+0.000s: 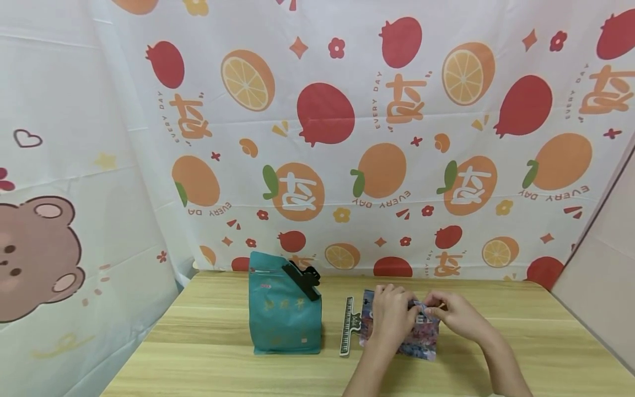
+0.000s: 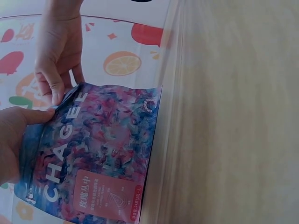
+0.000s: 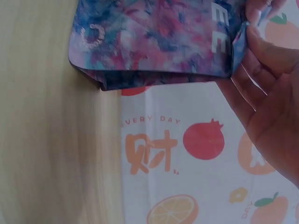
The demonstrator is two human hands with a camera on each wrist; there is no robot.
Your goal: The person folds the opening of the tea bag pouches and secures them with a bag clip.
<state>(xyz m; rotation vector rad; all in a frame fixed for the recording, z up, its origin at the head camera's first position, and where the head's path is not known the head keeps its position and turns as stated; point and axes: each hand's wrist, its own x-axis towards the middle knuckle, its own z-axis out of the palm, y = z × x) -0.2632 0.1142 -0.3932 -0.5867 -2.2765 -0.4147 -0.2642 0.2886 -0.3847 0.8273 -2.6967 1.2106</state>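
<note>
A blue and pink pouch point(image 1: 421, 342) lettered CHAGEE stands upright on the table. My left hand point(image 1: 394, 314) grips its top edge, the thumb on the printed front and the fingers behind, as the left wrist view shows. At the other end of that edge, my right hand point(image 1: 461, 317) pinches the folded-over corner between thumb and fingers. In the right wrist view the pouch point(image 3: 154, 37) has its base on the wood and its creased top between the fingers of the right hand point(image 3: 275, 102). Left of it lies a long sealing clip point(image 1: 345, 328) with a dark handle.
A teal pouch point(image 1: 283, 320) stands to the left, its folded top corner held by a large black clip point(image 1: 302, 280). The wooden table point(image 1: 198, 342) has rounded far corners and meets a fruit-print cloth point(image 1: 347, 165) behind. Another cloth point(image 1: 74, 138) hangs at the left.
</note>
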